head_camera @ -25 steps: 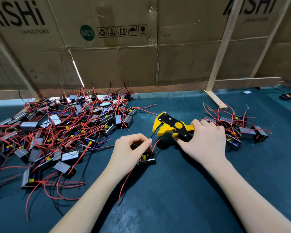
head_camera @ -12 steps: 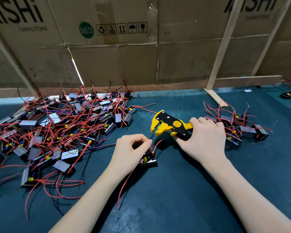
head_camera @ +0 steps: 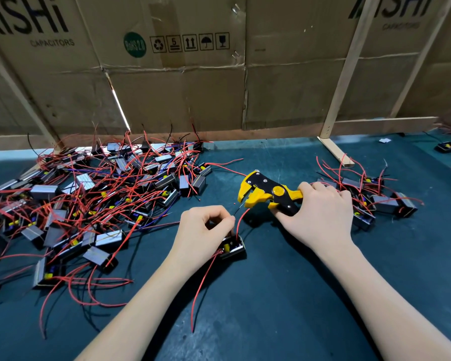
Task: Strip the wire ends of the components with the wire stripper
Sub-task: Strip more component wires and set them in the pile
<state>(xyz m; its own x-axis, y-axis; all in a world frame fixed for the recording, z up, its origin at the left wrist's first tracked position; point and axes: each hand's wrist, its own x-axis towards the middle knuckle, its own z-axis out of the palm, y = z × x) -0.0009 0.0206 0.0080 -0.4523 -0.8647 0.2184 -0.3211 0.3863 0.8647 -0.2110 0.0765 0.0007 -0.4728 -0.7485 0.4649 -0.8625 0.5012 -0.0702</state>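
My right hand (head_camera: 320, 217) grips the handles of a yellow and black wire stripper (head_camera: 267, 195), whose jaws point left and hang just above the table. My left hand (head_camera: 202, 230) pinches thin wires of a small black component (head_camera: 232, 247) that lies on the dark green table (head_camera: 284, 295). A short red wire (head_camera: 241, 218) rises from the component toward the stripper's jaws and ends just below them. A longer red wire (head_camera: 203, 282) trails from the component toward me.
A big heap of components with red wires (head_camera: 89, 201) covers the table's left side. A smaller pile (head_camera: 370, 196) lies to the right, behind my right hand. Cardboard walls (head_camera: 180, 95) and a wooden strut (head_camera: 335, 152) close off the back.
The stripper's jaws have dipped slightly toward the wire ends in my left hand. Both hands stay in nearly the same place.
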